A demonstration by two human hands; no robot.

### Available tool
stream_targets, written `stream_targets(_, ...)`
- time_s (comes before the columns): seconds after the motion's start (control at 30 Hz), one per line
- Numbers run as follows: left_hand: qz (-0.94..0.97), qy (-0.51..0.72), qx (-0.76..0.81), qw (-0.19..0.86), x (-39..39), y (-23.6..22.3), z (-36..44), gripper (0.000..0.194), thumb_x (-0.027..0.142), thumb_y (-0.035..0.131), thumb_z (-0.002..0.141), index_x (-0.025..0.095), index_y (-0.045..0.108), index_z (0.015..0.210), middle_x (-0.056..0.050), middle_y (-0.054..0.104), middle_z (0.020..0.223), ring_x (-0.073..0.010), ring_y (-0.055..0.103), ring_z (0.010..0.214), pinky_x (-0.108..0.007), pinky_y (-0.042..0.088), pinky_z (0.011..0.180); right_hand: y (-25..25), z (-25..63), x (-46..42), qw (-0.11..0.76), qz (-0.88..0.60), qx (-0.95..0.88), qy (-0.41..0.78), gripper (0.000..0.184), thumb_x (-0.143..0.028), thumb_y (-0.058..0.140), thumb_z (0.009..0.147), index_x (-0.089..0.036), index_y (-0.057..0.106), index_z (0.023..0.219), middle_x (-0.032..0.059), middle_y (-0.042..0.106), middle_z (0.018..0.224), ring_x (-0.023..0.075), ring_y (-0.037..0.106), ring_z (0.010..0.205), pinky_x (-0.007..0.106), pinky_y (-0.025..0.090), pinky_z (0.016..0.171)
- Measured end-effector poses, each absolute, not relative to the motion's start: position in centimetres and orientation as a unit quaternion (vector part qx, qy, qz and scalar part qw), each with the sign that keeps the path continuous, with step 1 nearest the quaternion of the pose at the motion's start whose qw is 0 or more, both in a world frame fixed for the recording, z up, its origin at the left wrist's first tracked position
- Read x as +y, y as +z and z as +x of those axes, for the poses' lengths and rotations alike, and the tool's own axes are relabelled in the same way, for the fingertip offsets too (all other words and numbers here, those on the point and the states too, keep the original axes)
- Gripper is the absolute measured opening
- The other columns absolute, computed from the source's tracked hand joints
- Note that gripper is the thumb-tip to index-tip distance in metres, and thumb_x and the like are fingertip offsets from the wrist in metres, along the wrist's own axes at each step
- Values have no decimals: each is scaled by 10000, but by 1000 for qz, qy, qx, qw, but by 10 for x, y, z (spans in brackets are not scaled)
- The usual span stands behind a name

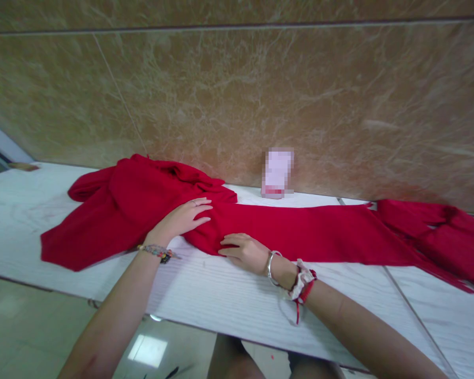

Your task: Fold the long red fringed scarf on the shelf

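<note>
The red cloth (300,233) lies lengthwise on the table (197,287), in front of both hands; it is matt, smooth and soft in appearance; its middle forms a long flat band with a fairly straight far edge, while its left portion is heaped in rounded folds with a blunt, angular corner pointing toward the near side; at the far right lies a crumpled red section (450,231), its join to the band not clear.

The left hand (184,217) rests palm down where heap meets band; its grip is open, fingers extended and slightly spread, with no fold seen clasped; a multicoloured beaded bracelet (158,252) circles that wrist; the right hand (247,253) lies at the near edge of the band, fingers bent and touching the fabric; whether its grip pinches the edge cannot be told; that arm carries a smooth silver bangle (270,267) and a gathered white band (301,279) beside a red cord.

The table is white with a ridged wood-grain surface and dark seams; behind it stands a brown, marble-veined wall (237,105); a pixelated pale rectangular object (278,169) stands near the wall, its details unreadable.
</note>
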State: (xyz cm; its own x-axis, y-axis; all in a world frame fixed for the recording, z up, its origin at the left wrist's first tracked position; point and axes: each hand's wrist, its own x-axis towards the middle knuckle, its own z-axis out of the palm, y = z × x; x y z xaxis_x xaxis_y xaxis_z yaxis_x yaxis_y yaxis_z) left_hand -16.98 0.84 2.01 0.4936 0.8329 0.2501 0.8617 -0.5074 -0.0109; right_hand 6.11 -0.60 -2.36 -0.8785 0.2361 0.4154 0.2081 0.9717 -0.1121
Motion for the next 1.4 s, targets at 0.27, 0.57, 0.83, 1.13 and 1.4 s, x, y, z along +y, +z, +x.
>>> stream_targets(0.27,-873,-60,-465,134,9,27,-180,355,143,332,849,124,582,1100,-98,549,1213,-177,440,1172,-326,337,1008,-22,65,-6,180,-122,-973,78,282,-205,450,865,-226,619,1090,90,575,1157,170,502,1093,333,396,931)
stream_targets(0.57,-734,-51,-638,229,-47,45,-252,481,292,464,795,108,448,1238,-183,469,1251,-312,445,1140,-445,382,910,-21,64,-6,195,-128,-967,105,286,-136,498,815,-220,644,1046,84,585,1139,174,519,1073,337,407,923)
stream_targets(0.83,-696,-24,-680,228,-45,99,-289,337,144,249,862,79,569,946,-115,591,921,-208,543,875,-340,433,820,-22,65,-6,200,-123,-966,112,299,-137,498,813,-228,640,1059,78,580,1150,178,516,1079,342,408,924)
stream_targets(1.13,-680,39,-685,260,29,134,-238,287,139,343,854,105,579,1014,-121,558,999,-210,563,879,-302,446,726,-24,66,-5,214,-117,-963,115,287,-138,485,820,-224,645,1041,82,590,1136,173,525,1068,342,417,912)
stream_targets(1.4,-884,-5,-452,119,-47,43,-193,307,308,442,851,209,570,1113,-70,572,1072,-189,517,1003,-323,369,904,-26,63,-4,230,-126,-959,106,272,-144,472,825,-194,632,1039,84,602,1093,162,540,1026,321,435,896)
